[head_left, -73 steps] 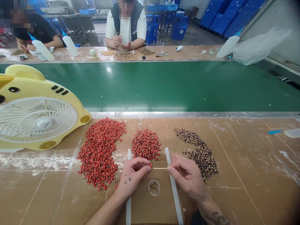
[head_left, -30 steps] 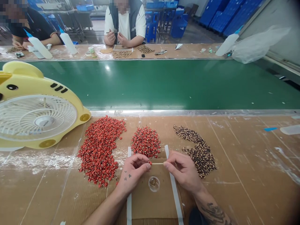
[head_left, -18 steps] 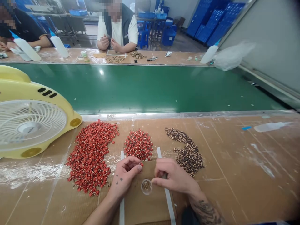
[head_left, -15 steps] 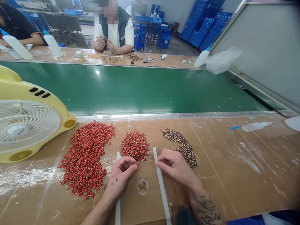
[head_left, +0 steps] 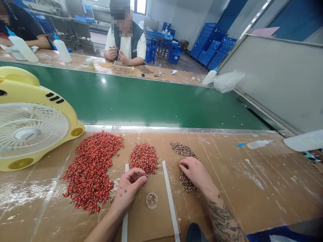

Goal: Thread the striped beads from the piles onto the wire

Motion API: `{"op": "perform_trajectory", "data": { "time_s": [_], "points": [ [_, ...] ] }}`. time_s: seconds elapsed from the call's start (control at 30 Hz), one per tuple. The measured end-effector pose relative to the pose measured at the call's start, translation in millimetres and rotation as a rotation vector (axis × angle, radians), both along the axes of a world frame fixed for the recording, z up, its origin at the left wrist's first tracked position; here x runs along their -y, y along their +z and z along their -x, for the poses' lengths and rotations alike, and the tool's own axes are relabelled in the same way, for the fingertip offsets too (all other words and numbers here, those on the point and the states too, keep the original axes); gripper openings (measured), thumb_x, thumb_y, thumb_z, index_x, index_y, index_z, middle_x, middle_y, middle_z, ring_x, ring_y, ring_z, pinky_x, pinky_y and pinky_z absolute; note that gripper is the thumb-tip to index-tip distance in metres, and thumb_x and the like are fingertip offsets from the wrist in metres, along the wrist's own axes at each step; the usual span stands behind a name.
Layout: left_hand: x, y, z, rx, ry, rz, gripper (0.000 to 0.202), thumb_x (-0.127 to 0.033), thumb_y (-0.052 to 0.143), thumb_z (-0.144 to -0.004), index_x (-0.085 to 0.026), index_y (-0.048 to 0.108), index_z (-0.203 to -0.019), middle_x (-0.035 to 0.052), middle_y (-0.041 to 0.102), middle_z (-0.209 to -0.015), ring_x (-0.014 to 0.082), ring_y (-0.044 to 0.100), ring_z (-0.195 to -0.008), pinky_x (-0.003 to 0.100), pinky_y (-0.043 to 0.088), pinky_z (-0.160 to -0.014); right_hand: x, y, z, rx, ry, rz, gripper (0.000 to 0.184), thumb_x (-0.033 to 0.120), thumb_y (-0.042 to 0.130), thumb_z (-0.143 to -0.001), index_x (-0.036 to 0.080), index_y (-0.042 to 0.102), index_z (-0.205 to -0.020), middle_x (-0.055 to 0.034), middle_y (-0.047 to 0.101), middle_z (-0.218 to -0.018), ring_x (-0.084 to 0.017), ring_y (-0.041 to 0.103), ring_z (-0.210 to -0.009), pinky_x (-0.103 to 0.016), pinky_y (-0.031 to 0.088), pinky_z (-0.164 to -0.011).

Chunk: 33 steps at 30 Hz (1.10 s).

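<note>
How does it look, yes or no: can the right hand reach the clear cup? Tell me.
Likely yes: the clear cup sits on the cardboard, and nothing visible stands between it and the right hand at the dark pile.

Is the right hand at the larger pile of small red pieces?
No: the right hand is at the black-and-tan pile of small pieces.

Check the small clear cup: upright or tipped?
Upright: the small clear cup shows its round rim facing up, with a thin stick inside.
</note>
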<state>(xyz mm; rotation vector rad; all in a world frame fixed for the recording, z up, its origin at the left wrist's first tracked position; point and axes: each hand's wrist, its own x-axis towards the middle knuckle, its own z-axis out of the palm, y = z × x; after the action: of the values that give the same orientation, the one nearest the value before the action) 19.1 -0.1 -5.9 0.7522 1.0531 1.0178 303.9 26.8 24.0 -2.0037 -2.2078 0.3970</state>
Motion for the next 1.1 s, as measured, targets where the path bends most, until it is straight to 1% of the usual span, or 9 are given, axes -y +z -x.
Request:
{"op": "perform_trajectory", "data": {
  "time_s": [0.23, 0.37, 0.43, 0.5, 0.6, 0.77, 0.83, 0.9, 1.1],
  "points": [
    [0, 1.7, -1, -0.004, -0.022, -0.020, 0.014, -0.023, 0.075, -0.075, -0.016, 0.069, -0.085, -0.0019, 0.065, -0.071, 0.0103, 0.058, -0.063, 0.021, 0.047, -0.065, 0, -0.5, 3, 0.019, 0.010, 0.001, 0.020, 0.010, 0.054, -0.084, 0.019, 0.071, -0.077, -0.0054, 0.072, -0.083, -0.024, 0.063, -0.083, -0.035, 0.046, -0.079],
    [0, 3.4, 0, 0.007, -0.017, -0.023, 0.014, -0.024, 0.076, -0.074, -0.016, 0.069, -0.084, -0.0014, 0.066, -0.071, 0.0109, 0.058, -0.062, 0.022, 0.047, -0.065, 4, 1.8, 0, 0.009, 0.027, -0.024, 0.022, 0.012, 0.050, -0.088, 0.019, 0.068, -0.078, -0.0065, 0.071, -0.087, -0.024, 0.062, -0.087, -0.036, 0.047, -0.081],
    [0, 4.6, 0, 0.008, -0.014, -0.029, 0.014, -0.024, 0.075, -0.074, -0.016, 0.069, -0.083, -0.0010, 0.066, -0.071, 0.0110, 0.058, -0.062, 0.022, 0.048, -0.064, 8, 4.5, -2, -0.045, 0.017, -0.047, 0.020, 0.016, 0.049, -0.090, 0.019, 0.067, -0.081, -0.0068, 0.071, -0.090, -0.024, 0.063, -0.087, -0.036, 0.048, -0.080],
    [0, 5.9, 0, 0.005, -0.013, -0.035, 0.014, -0.024, 0.075, -0.073, -0.016, 0.069, -0.084, -0.0006, 0.066, -0.071, 0.0112, 0.058, -0.061, 0.022, 0.047, -0.064, 13, 7.6, 0, -0.172, -0.017, -0.070, 0.018, 0.021, 0.050, -0.092, 0.020, 0.067, -0.085, -0.0064, 0.071, -0.091, -0.023, 0.064, -0.083, -0.034, 0.049, -0.077],
    [1, 7.0, -1, -0.003, -0.016, -0.045, 0.014, -0.024, 0.074, -0.073, -0.016, 0.069, -0.084, -0.0003, 0.066, -0.071, 0.0115, 0.058, -0.062, 0.022, 0.048, -0.063, 19, 10.6, 18, -0.423, -0.037, -0.071, 0.016, 0.028, 0.055, -0.093, 0.021, 0.069, -0.087, -0.0052, 0.073, -0.091, -0.021, 0.066, -0.081, -0.031, 0.051, -0.074],
    [3, 6.0, -2, -0.066, -0.012, -0.117, 0.012, -0.024, 0.073, -0.075, -0.015, 0.069, -0.082, 0.0006, 0.066, -0.072, 0.0123, 0.058, -0.064, 0.022, 0.046, -0.063, 24, 8.2, 75, -0.697, 0.137, -0.067, 0.018, 0.025, 0.057, -0.094, 0.022, 0.073, -0.090, -0.0046, 0.074, -0.093, -0.018, 0.068, -0.087, -0.028, 0.052, -0.079],
    [4, 4.6, -1, -0.095, 0.002, -0.156, 0.011, -0.024, 0.072, -0.077, -0.015, 0.069, -0.083, 0.0015, 0.066, -0.074, 0.0131, 0.058, -0.066, 0.022, 0.046, -0.063, 26, 6.1, 93, -0.730, 0.149, -0.074, 0.015, 0.024, 0.059, -0.092, 0.022, 0.073, -0.091, -0.0042, 0.074, -0.092, -0.018, 0.068, -0.085, -0.028, 0.053, -0.080],
    [4, 2.6, -1, -0.121, 0.014, -0.182, 0.010, -0.024, 0.071, -0.079, -0.015, 0.069, -0.084, 0.0025, 0.067, -0.075, 0.0140, 0.059, -0.067, 0.023, 0.047, -0.064, 27, 4.1, 104, -0.735, 0.117, -0.064, 0.010, 0.024, 0.062, -0.090, 0.021, 0.071, -0.091, -0.0035, 0.074, -0.089, -0.018, 0.069, -0.082, -0.028, 0.054, -0.078],
    [6, -0.7, 0, -0.247, 0.023, -0.283, 0.008, -0.023, 0.068, -0.083, -0.017, 0.072, -0.087, 0.0057, 0.071, -0.082, 0.0176, 0.065, -0.074, 0.025, 0.051, -0.067, 28, 1.6, 108, -0.718, 0.122, -0.012, 0.006, 0.023, 0.063, -0.090, 0.022, 0.069, -0.089, -0.0017, 0.073, -0.085, -0.017, 0.069, -0.077, -0.026, 0.054, -0.075]
  ]
}}
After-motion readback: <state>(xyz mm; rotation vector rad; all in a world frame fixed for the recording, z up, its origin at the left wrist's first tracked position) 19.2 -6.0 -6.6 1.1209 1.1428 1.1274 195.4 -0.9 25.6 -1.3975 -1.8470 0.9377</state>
